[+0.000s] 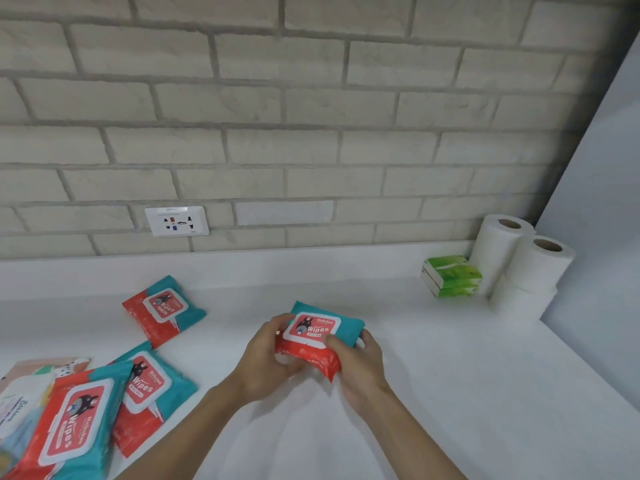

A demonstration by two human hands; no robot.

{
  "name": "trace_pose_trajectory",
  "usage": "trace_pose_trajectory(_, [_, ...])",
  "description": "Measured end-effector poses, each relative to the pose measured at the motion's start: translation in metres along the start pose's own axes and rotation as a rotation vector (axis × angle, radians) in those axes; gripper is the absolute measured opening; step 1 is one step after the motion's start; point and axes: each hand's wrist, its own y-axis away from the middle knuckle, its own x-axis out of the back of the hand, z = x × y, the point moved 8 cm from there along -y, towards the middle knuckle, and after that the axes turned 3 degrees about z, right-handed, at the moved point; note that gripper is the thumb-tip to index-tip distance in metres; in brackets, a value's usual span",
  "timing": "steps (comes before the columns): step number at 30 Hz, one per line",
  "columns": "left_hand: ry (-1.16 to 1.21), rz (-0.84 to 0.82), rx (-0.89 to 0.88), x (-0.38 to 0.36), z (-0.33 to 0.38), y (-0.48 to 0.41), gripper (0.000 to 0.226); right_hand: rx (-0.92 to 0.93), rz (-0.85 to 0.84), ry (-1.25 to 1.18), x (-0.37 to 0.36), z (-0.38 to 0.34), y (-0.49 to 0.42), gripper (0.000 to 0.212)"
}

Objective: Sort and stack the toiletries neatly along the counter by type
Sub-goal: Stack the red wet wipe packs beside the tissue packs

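Nearest, well below and left of the wall socket (177, 221), a heap of wipes packs (72, 420) is seen on the counter (450, 375), overlapping at odd angles and partly covering a pale pack (17, 403). If one is pulled from beneath, the rest could be dragged further askew.

Below and right of the socket, a held wipes pack (313, 336) is gripped from both ends. The left hand (266, 358) is curled round its left end, and the right hand (356, 362) is wrapped round its right end with the thumb on top. Whether it touches the counter cannot be told. The pack looks soft and slick, so it may sag or slip if one hand is released early.

Just below the socket, a lone wipes pack (164, 310) lies skewed. A stack built on it unstraightened would likely lean.

Far right of the socket, green tissue packs (452, 275) are stacked just beside piled toilet rolls (519, 258), which could be toppled by a careless placement.
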Motion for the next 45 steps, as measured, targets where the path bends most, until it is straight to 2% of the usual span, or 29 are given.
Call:
trace_pose_trajectory(4, [0.159,-0.022,0.110,-0.012,0.007,-0.015,0.084,0.014,-0.049,0.032,0.016,-0.020,-0.008,0.043])
trace_pose_trajectory(8, [0.484,-0.004,0.348,-0.030,0.008,-0.031,0.086,-0.027,-0.090,-0.005,0.038,-0.042,-0.025,0.039])
trace_pose_trajectory(10, [0.623,-0.065,0.474,-0.045,0.008,-0.038,0.077,-0.036,-0.099,0.014,0.047,-0.051,-0.036,0.042])
trace_pose_trajectory(12, [0.708,-0.136,0.512,-0.059,0.018,-0.045,0.057,-0.036,-0.114,0.039,0.056,-0.060,-0.049,0.043])
trace_pose_trajectory(15, [0.685,-0.123,0.516,-0.072,0.027,-0.058,0.047,-0.015,-0.124,0.114,0.072,-0.075,-0.069,0.041])
trace_pose_trajectory(23, [0.703,0.056,0.583,-0.119,0.039,-0.094,0.029,0.151,-0.073,0.608,0.106,-0.110,-0.122,0.051])
trace_pose_trajectory(28, [0.682,0.150,0.625,-0.150,0.035,-0.123,0.029,0.262,-0.073,0.795,0.116,-0.124,-0.154,0.059])
trace_pose_trajectory(36, [0.668,0.210,0.659,-0.162,0.028,-0.131,0.023,0.414,-0.052,0.968,0.112,-0.127,-0.151,0.021])
trace_pose_trajectory(38, [0.623,0.225,0.700,-0.203,0.015,-0.178,0.022,0.426,-0.046,1.028,0.133,-0.123,-0.209,0.014])
trace_pose_trajectory(40, [0.609,0.249,0.705,-0.201,0.013,-0.182,0.016,0.477,-0.048,1.137,0.128,-0.120,-0.211,0.016])
trace_pose_trajectory(45, [0.432,0.315,0.739,-0.200,0.003,-0.180,0.022,0.566,-0.037,1.285,0.125,-0.110,-0.206,0.025])
